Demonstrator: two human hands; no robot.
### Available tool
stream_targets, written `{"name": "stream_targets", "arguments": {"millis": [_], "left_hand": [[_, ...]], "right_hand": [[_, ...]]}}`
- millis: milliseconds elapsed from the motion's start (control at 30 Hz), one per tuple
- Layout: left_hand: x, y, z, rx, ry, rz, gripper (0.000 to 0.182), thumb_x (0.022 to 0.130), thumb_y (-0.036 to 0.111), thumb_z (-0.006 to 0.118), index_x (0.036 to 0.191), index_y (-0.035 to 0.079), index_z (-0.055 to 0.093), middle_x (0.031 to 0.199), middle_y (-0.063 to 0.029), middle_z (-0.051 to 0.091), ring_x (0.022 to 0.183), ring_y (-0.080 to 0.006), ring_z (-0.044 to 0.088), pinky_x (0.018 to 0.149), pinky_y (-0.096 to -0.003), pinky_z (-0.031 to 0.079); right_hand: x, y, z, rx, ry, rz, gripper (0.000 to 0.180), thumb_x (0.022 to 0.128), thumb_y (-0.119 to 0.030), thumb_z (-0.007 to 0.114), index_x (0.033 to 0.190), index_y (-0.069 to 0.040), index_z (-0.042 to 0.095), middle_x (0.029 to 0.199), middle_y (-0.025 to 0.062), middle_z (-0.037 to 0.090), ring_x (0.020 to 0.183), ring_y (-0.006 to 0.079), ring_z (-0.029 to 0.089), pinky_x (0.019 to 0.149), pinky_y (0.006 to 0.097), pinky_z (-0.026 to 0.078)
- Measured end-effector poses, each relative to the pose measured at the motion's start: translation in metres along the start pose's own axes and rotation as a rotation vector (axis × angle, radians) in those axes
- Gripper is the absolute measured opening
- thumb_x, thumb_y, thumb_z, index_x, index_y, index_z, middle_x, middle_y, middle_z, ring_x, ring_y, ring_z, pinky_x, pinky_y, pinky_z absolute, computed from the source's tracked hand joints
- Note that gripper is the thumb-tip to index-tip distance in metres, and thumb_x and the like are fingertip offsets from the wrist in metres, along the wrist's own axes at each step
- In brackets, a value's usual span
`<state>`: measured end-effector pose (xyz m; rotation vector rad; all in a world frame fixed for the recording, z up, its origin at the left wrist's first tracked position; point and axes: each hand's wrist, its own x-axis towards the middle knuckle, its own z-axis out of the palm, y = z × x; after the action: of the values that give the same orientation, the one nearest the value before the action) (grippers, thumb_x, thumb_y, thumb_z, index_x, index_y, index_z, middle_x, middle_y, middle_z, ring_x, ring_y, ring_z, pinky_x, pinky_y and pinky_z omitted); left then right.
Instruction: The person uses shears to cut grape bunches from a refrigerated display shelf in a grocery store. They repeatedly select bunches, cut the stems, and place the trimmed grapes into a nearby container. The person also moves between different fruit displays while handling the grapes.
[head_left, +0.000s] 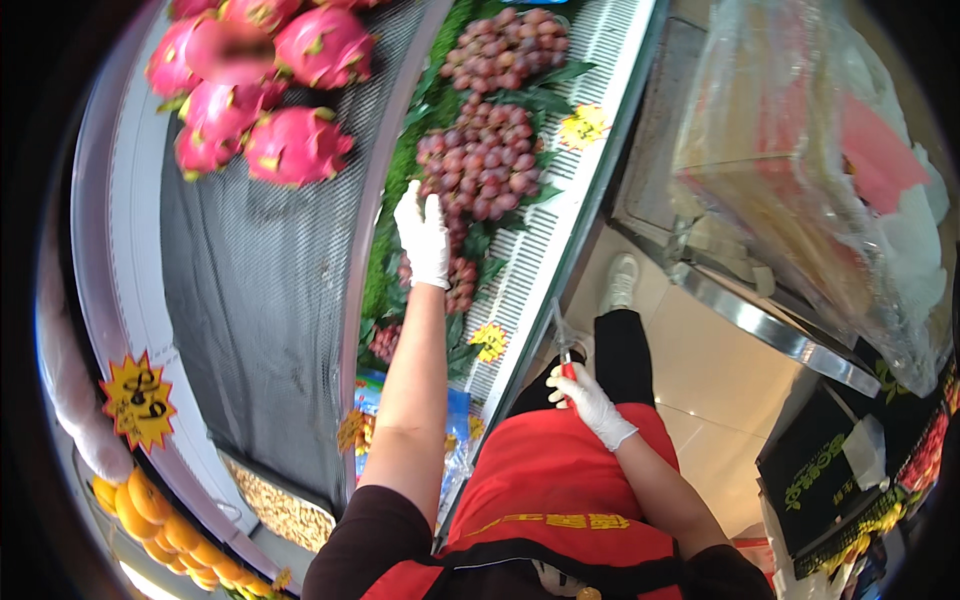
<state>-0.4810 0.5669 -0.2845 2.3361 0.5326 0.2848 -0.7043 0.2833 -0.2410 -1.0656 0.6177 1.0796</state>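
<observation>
My left hand (424, 234), in a white glove, reaches over the display with its fingers apart. It is beside a large bunch of red grapes (480, 161), and whether the fingertips touch the berries I cannot tell. More grapes (460, 285) lie partly hidden under that hand and forearm. Low in front of my red apron (555, 480), my gloved right hand (589, 405) grips a thin tool by its red handle (568, 372). The tool's narrow blade (559, 326) points away from me; its exact kind is unclear.
Another grape bunch (510, 49) lies farther up on green artificial turf (405, 161). Dragon fruits (296, 146) sit on a black mesh mat (255, 247) to the left. A plastic-wrapped carton (750, 187) and a curved metal rail (772, 322) stand at right. Oranges (150, 499) line the lower left.
</observation>
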Motion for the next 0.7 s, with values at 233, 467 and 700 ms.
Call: {"name": "stream_targets", "arguments": {"millis": [233,467,700], "left_hand": [[0.09,0.009,0.036,0.559,-0.055,0.736,0.04,0.084,0.012,0.063,0.122,-0.001,0.061,0.11,-0.0211,0.067,0.101,-0.0375,0.063,0.092,-0.0449,0.05],[0.194,-0.051,0.043,0.644,-0.534,0.113,0.037,0.096,0.011,0.044,0.126,-0.006,0.056,0.108,-0.0254,0.067,0.091,-0.0355,0.062,0.086,-0.0408,0.047],[0.175,-0.009,0.063,0.249,-0.58,-0.186,0.032,0.095,0.011,0.049,0.122,-0.002,0.058,0.101,-0.0146,0.066,0.085,-0.0259,0.06,0.081,-0.036,0.048]], "right_hand": [[-0.001,-0.025,-0.001,0.043,-0.068,-0.167,0.017,0.088,-0.025,0.061,0.089,-0.008,0.06,0.075,-0.0021,0.056,0.067,0.0105,0.051,0.06,0.0306,0.044],[-0.04,-0.081,-0.049,-0.429,0.004,-0.185,0.06,0.085,-0.045,0.062,0.124,-0.002,0.048,0.103,0.0244,0.064,0.099,0.0396,0.062,0.085,0.0461,0.046],[-0.049,-0.112,-0.099,-0.36,0.075,-0.252,0.061,0.084,-0.045,0.063,0.123,0.0,0.05,0.109,0.0248,0.063,0.105,0.0388,0.062,0.089,0.0458,0.046]]}}
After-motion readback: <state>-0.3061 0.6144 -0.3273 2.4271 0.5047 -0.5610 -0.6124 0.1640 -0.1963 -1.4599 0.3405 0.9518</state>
